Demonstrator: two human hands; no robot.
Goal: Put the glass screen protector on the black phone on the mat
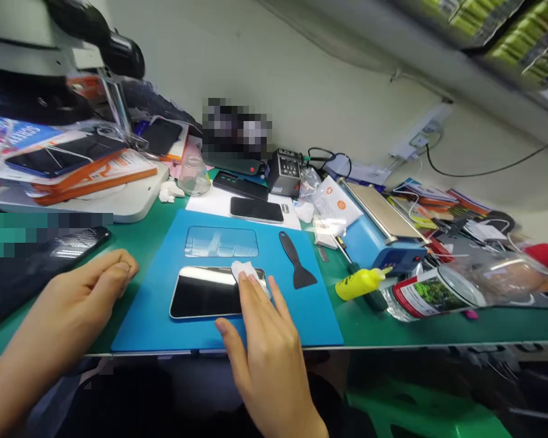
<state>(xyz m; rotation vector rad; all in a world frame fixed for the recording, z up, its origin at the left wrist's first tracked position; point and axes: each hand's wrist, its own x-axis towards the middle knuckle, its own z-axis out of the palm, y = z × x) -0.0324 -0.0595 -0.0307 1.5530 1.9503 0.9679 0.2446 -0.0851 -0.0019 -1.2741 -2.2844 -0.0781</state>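
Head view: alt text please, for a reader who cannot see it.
The right hand presses a white wipe onto a dark phone lying on a blue mat. The left hand rests curled on the green table, beside the mat.

A pale, bare wall [301, 67] ran behind a workbench [137, 243] topped in green. A white power strip [422, 137] was fixed to the wall, a black cable [497, 167] trailing from it. Overhead hung what seemed a shelf [506, 36], blurred. A green stool [420, 410] stood under the bench's edge.
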